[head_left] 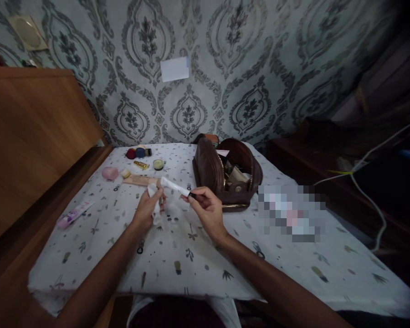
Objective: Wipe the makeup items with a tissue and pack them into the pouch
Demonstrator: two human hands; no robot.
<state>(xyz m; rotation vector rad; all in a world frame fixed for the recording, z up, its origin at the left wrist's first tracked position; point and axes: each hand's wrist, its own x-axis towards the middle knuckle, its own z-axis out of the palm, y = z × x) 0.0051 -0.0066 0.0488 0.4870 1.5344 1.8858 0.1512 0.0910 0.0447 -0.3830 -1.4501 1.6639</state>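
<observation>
My right hand [207, 212] pinches the black cap end of a slim white tube [173, 186], which tilts up toward the left. In my left hand [146, 210] is a crumpled white wipe or tissue [154, 214], held close to the tube's far end; whether the two touch I cannot tell. Behind my left hand lies a long beige item [136, 180] on the patterned cloth. A brown zip bag [212, 175] stands unzipped beyond my right hand, with several small items inside that are hard to make out.
On the table's left lie a pink and purple tube [74, 215], a pink rounded item [110, 173], a small yellow packet [141, 165] and a round jar [158, 164]. Several small round containers [140, 152] sit farther back. A blurred-out patch [290, 214] covers something at right.
</observation>
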